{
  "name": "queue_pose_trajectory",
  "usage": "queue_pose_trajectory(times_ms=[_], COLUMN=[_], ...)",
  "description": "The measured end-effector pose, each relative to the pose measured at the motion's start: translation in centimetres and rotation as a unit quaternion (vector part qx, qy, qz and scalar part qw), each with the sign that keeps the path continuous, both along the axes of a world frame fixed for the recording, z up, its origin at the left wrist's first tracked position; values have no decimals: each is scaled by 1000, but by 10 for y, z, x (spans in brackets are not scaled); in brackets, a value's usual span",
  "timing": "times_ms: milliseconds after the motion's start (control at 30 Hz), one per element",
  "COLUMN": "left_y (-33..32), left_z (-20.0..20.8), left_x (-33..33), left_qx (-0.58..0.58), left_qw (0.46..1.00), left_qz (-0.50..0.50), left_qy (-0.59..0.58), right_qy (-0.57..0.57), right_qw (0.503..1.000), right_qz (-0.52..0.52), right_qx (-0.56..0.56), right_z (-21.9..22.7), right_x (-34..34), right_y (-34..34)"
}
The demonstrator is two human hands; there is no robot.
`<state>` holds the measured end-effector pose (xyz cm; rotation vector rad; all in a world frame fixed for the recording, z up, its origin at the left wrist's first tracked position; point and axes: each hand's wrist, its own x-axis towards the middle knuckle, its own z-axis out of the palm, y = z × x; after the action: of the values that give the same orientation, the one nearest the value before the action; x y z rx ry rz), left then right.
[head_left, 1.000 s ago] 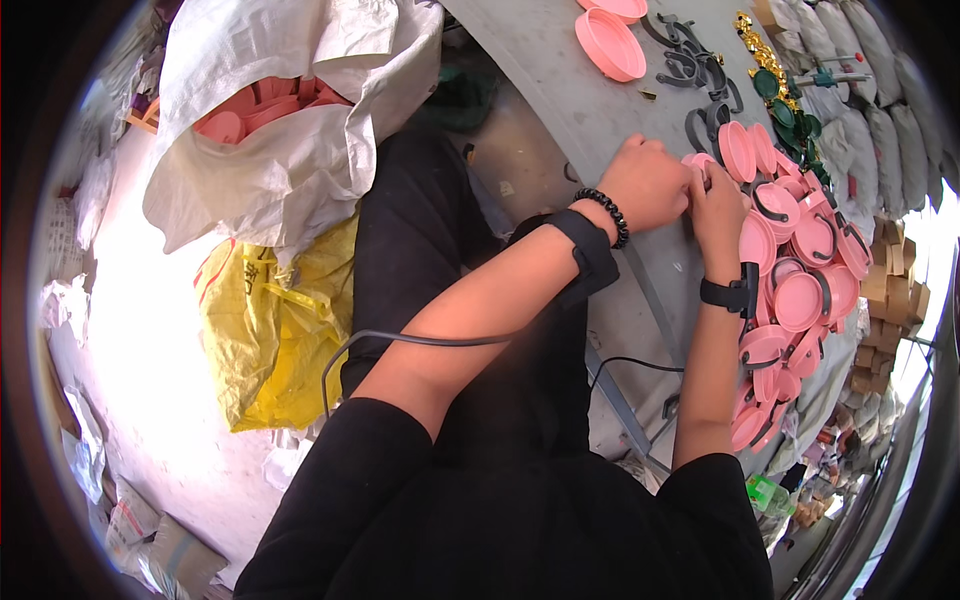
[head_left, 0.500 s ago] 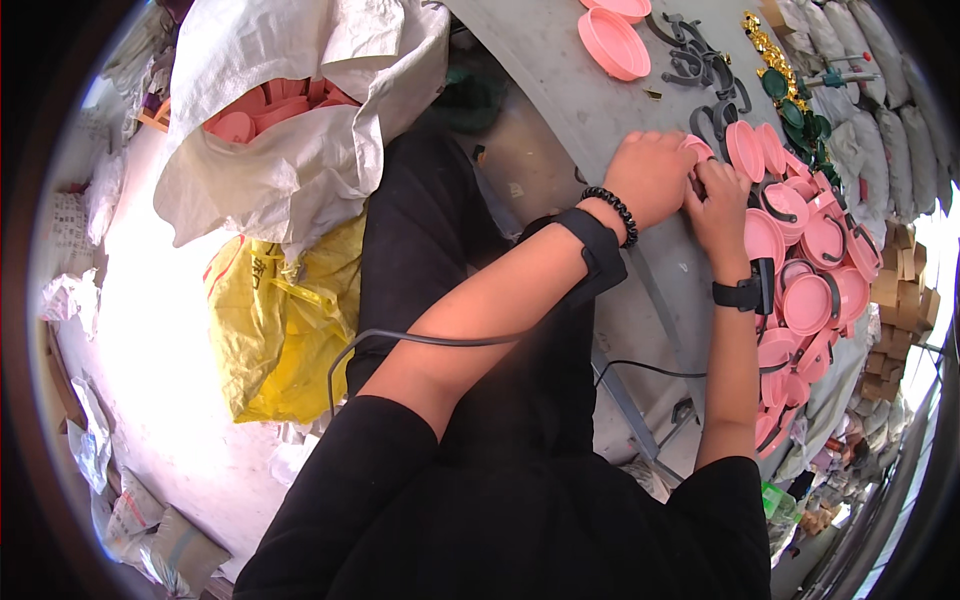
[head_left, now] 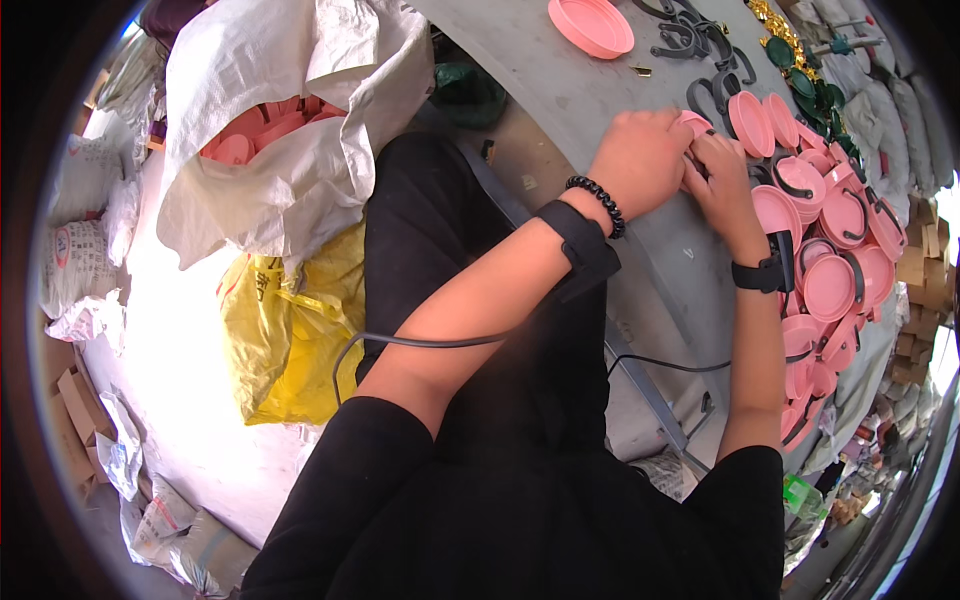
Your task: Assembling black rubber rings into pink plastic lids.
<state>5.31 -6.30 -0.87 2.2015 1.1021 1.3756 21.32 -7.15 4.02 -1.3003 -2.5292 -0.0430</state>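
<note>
Above the grey table, my left hand (head_left: 645,158) and my right hand (head_left: 724,185) meet with bent fingers around a pink round plastic lid (head_left: 693,121). Most of that lid is hidden by the fingers, so I cannot tell whether a handle is on it. Beside my right wrist lies a heap of pink lids (head_left: 829,287), several with dark grey curved handles. Loose dark grey curved plastic handles (head_left: 682,40) lie beyond my hands. Another pink round lid (head_left: 590,27) rests on the table farther off, near a small gold piece (head_left: 643,72).
Gold pieces (head_left: 778,27) and dark green round pieces (head_left: 812,92) line the table's far right. At left stand a white woven sack (head_left: 245,75) with pink parts inside and a yellow bag (head_left: 290,360). A black cable (head_left: 430,342) crosses my left forearm.
The view has shifted slightly, so the lid heap sits farther right. Both hands stay together on the pink lid, with small finger movements.
</note>
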Motion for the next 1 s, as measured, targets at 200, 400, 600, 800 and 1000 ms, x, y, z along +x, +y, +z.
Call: queue_pose_trajectory(times_ms=[200, 400, 600, 800, 1000], left_y=[2, 5, 3, 1, 8], left_z=[3, 0, -4, 2, 6], left_x=[-6, -4, -3, -6, -3], left_qx=[-10, -15, 24, -6, -24], left_qw=[999, 998, 998, 998, 997], left_qz=[-33, -54, -56, -64, -71], left_qy=[-36, -41, -13, 2, -21], right_qy=[-47, -52, -99, -81, 112], right_qw=[998, 998, 993, 995, 984], right_qz=[25, -2, -68, -61, -76], right_qx=[44, 45, 15, -13, 117], right_z=[7, 9, 16, 18, -11], right_x=[-4, -6, -17, -15, 3], right_y=[-1, -5, -17, -16, -22])
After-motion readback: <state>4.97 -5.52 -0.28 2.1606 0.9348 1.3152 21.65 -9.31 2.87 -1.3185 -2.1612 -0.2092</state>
